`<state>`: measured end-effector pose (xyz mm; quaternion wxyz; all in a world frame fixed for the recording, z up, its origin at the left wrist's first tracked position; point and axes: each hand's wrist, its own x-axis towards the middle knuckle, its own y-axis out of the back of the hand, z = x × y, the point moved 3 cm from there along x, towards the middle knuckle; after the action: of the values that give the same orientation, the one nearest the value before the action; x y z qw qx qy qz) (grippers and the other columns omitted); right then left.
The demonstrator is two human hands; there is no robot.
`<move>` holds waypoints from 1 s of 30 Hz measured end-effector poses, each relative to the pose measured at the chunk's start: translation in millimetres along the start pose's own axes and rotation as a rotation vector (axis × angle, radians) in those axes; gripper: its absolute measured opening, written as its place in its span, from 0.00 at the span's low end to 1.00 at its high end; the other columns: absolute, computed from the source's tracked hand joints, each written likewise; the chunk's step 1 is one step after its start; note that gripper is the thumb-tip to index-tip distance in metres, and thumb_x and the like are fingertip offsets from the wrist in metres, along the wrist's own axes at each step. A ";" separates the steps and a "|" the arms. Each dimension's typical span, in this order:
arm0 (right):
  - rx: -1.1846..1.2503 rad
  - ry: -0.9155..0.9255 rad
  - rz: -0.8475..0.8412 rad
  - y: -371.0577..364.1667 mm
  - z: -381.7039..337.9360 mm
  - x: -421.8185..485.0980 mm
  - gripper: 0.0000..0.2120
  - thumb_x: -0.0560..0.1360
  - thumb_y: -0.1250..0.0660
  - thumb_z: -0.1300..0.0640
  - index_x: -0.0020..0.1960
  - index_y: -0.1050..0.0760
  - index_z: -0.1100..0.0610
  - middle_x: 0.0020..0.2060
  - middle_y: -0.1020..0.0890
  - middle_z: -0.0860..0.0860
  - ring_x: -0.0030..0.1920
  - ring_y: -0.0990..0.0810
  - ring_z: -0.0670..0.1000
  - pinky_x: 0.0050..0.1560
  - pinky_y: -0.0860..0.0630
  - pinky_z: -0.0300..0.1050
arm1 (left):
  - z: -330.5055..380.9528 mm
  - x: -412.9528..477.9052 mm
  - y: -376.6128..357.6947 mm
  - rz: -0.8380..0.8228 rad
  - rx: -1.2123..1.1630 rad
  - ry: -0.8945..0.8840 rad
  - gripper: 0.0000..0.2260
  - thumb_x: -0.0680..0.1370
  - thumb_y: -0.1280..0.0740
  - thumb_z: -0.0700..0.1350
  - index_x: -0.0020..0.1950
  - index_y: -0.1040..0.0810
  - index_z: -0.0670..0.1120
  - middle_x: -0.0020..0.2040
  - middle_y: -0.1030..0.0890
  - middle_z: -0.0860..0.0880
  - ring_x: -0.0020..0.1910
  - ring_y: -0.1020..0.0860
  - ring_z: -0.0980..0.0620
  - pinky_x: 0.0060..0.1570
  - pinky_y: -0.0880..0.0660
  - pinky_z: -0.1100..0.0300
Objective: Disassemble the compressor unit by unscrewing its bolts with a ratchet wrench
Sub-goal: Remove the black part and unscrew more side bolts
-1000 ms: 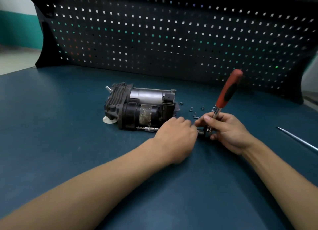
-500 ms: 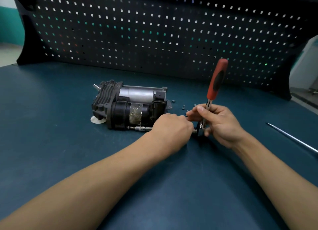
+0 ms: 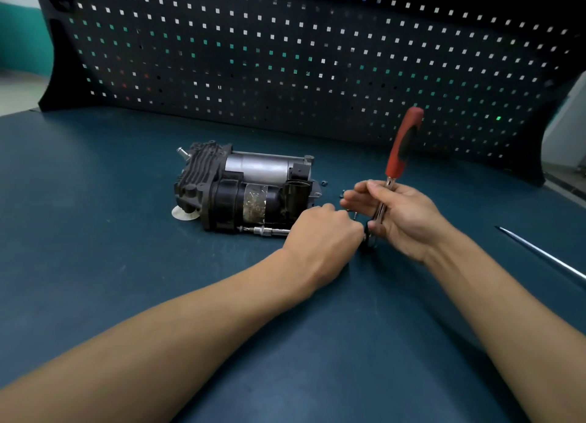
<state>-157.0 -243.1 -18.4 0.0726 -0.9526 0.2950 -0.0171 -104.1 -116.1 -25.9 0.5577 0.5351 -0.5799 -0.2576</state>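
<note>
Well, behind everything stands a dark pegboard point(image 3: 285, 58), dotted with small square holes. Below it spreads the blue-green table point(image 3: 95, 264). The compressor point(image 3: 247, 188) lies on its side near the table's middle, left of both hands, with its finned black end to the left and a silver cylinder along the back.

Both bare forearms reach in from the near edge. The left hand point(image 3: 320, 232) is knuckles-up just in front of the compressor's right end. Its fingers are curled under, and I can't tell what they grip. The right hand point(image 3: 402, 219) is closed round the metal shank of the wrench point(image 3: 404, 143), whose red-and-black handle points up and away. The wrench's head sits low between the two hands, mostly hidden.

A thin metal rod point(image 3: 539, 251) lies well apart at the right. A short silver bar point(image 3: 271, 231) lies along the compressor's front, one end running under the left hand. A white disc point(image 3: 182, 215) peeks out beneath the finned end. A few loose bolts point(image 3: 323, 183) lie just right of the compressor.
</note>
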 end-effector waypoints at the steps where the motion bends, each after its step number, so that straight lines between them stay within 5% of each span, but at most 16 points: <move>1: -0.011 -0.019 -0.014 1.0 -0.9 1.7 0.09 0.84 0.41 0.58 0.52 0.22 0.58 0.48 0.13 0.54 0.51 0.13 0.53 0.23 0.27 0.36 | 0.6 0.5 -1.1 0.001 0.015 -0.005 0.07 0.77 0.38 0.36 0.49 0.23 0.45 0.50 0.19 0.44 0.52 0.24 0.42 0.41 0.37 0.54; 5: -0.172 -0.045 -0.006 11.2 1.4 4.4 0.07 0.82 0.36 0.55 0.56 0.23 0.58 0.52 0.13 0.52 0.51 0.13 0.54 0.23 0.27 0.38 | 1.7 0.4 -6.8 0.005 0.037 -0.034 0.10 0.79 0.42 0.38 0.53 0.22 0.44 0.52 0.20 0.42 0.55 0.26 0.41 0.47 0.34 0.53; 14: -0.445 0.183 0.202 10.8 21.0 19.5 0.10 0.80 0.31 0.58 0.43 0.21 0.63 0.33 0.15 0.54 0.28 0.17 0.50 0.29 0.23 0.40 | -4.5 1.1 -9.2 -0.020 -0.010 -0.007 0.09 0.79 0.42 0.37 0.55 0.24 0.43 0.52 0.21 0.44 0.55 0.26 0.43 0.44 0.35 0.54; 18: -0.387 0.240 0.170 18.9 10.2 9.7 0.02 0.75 0.26 0.62 0.44 0.18 0.59 0.33 0.14 0.50 0.33 0.17 0.44 0.33 0.24 0.34 | -7.8 5.6 -6.9 -0.079 -0.067 0.016 0.09 0.76 0.39 0.33 0.41 0.33 0.46 0.49 0.22 0.43 0.52 0.24 0.41 0.38 0.36 0.52; 20: -0.425 0.296 0.118 23.9 0.8 -0.3 0.04 0.72 0.24 0.65 0.44 0.17 0.57 0.32 0.15 0.45 0.32 0.19 0.39 0.33 0.27 0.29 | -10.6 6.8 -9.8 -0.110 -0.090 0.022 0.13 0.75 0.39 0.33 0.37 0.38 0.47 0.47 0.22 0.42 0.50 0.23 0.40 0.37 0.35 0.52; 24: -0.630 0.349 -0.147 24.2 -18.4 -22.8 0.03 0.70 0.23 0.67 0.40 0.16 0.63 0.34 0.16 0.47 0.36 0.21 0.42 0.42 0.24 0.35 | -15.9 8.2 -9.2 -0.122 -0.108 0.025 0.10 0.74 0.39 0.34 0.39 0.33 0.48 0.39 0.29 0.45 0.47 0.22 0.38 0.35 0.36 0.52; 27: -0.919 0.301 -0.358 16.9 -22.5 -35.2 0.03 0.70 0.21 0.61 0.41 0.14 0.59 0.33 0.15 0.46 0.34 0.21 0.41 0.38 0.25 0.37 | -14.5 11.4 -5.7 -0.139 -0.096 0.029 0.08 0.75 0.39 0.34 0.48 0.24 0.44 0.46 0.23 0.42 0.51 0.21 0.38 0.37 0.34 0.52; 30: -0.927 0.238 -0.398 12.7 -19.8 -37.1 0.03 0.70 0.21 0.59 0.42 0.14 0.57 0.30 0.17 0.52 0.30 0.25 0.45 0.32 0.29 0.38 | -12.3 12.8 -4.3 -0.154 -0.087 0.027 0.08 0.76 0.40 0.34 0.50 0.23 0.43 0.52 0.21 0.41 0.53 0.21 0.38 0.38 0.33 0.52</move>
<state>-196.2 -235.0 -0.4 -0.3959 -0.9137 0.0910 -0.0062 -88.8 -125.3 -22.0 0.5667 0.5566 -0.5179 -0.3174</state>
